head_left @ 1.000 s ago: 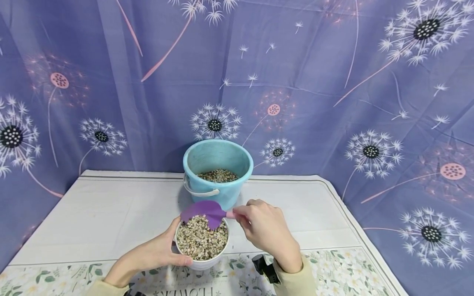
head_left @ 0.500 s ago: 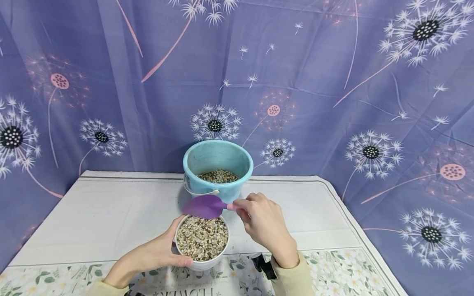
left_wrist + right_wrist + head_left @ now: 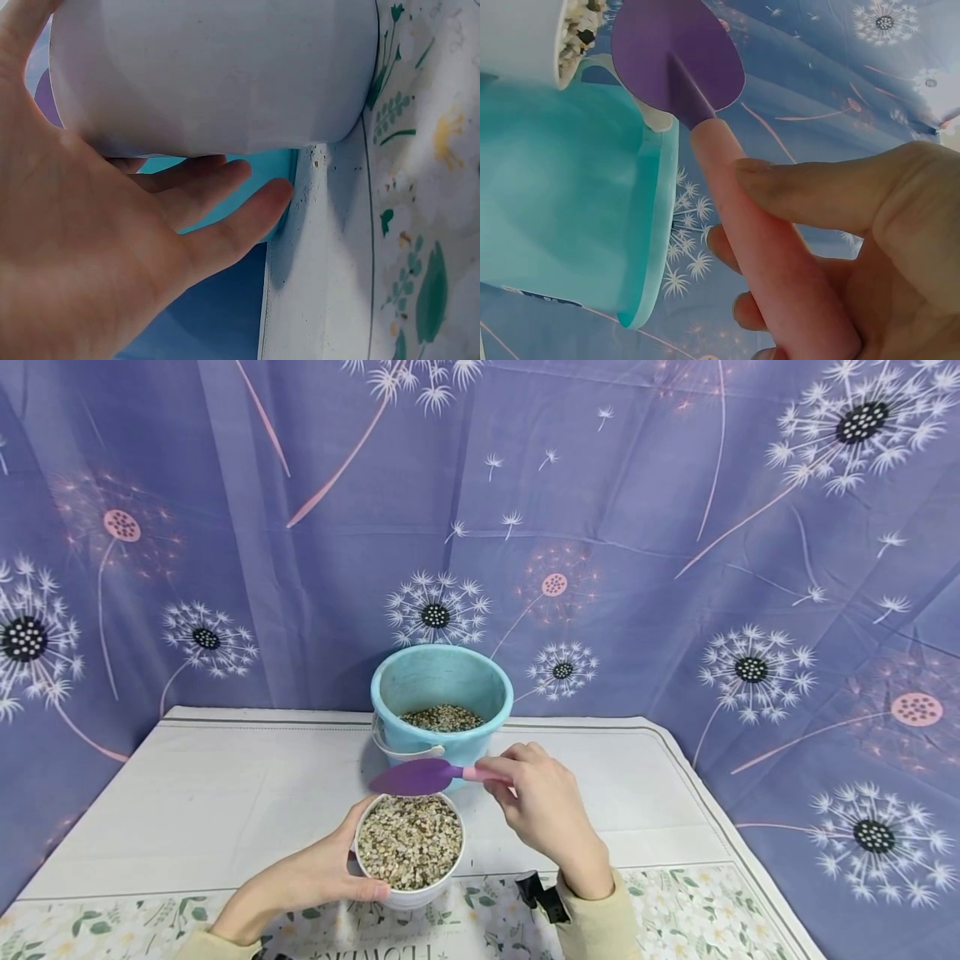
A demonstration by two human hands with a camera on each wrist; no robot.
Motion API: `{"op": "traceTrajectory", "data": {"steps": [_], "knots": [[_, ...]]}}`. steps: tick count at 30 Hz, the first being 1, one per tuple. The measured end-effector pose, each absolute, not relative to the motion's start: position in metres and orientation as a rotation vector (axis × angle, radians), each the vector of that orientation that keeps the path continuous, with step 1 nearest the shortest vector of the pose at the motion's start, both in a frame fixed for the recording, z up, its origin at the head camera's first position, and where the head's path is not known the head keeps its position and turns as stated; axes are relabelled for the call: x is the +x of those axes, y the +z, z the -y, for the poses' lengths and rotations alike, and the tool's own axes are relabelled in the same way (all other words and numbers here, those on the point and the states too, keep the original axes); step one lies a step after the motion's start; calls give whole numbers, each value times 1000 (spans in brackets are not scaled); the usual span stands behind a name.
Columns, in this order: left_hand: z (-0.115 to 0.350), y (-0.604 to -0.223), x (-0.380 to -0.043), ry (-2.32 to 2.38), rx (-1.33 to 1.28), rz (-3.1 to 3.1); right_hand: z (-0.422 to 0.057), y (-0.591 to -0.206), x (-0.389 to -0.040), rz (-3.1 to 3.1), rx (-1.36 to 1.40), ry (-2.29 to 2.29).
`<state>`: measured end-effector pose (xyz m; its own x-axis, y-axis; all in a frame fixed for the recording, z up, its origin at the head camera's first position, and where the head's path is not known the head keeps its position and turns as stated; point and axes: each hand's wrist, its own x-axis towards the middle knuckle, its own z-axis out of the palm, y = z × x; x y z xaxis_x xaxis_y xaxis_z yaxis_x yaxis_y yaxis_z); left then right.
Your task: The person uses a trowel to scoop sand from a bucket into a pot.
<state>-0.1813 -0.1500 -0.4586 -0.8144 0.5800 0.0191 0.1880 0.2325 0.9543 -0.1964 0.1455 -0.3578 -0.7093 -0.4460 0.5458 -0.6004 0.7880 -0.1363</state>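
Observation:
My left hand [image 3: 330, 867] grips a white pot [image 3: 411, 897] from its left side, thumb at the near rim and forefinger at the far rim. In the left wrist view, other fingers [image 3: 217, 232] extend beside the pot's wall. Pale, speckled gravel [image 3: 408, 843] fills the pot nearly to its rim. Pinched between thumb and fingers of my right hand [image 3: 543, 806] is a trowel with a pink handle [image 3: 761, 247] and a purple blade [image 3: 412, 777]. The blade hovers over the pot's far rim, seen almost edge-on, its tip pointing left.
A light blue bucket [image 3: 388, 681], part-filled with darker gravel [image 3: 442, 717], stands just behind the pot. Its white bail handle [image 3: 405, 753] hangs at the front. A purple dandelion-print curtain [image 3: 300, 568] backs the white table [image 3: 247, 793].
The trowel blade has risen off the gravel in the pot and turned edge-on. My right hand has shifted slightly right. The gravel's surface looks more level; my left hand has stayed in place.

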Motion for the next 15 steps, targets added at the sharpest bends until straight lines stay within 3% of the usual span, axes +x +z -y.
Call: {"op": "traceTrajectory", "data": {"steps": [15], "knots": [[149, -463, -183, 1663, 736, -2105, -155, -354, -203, 2416, 722, 533]]}}
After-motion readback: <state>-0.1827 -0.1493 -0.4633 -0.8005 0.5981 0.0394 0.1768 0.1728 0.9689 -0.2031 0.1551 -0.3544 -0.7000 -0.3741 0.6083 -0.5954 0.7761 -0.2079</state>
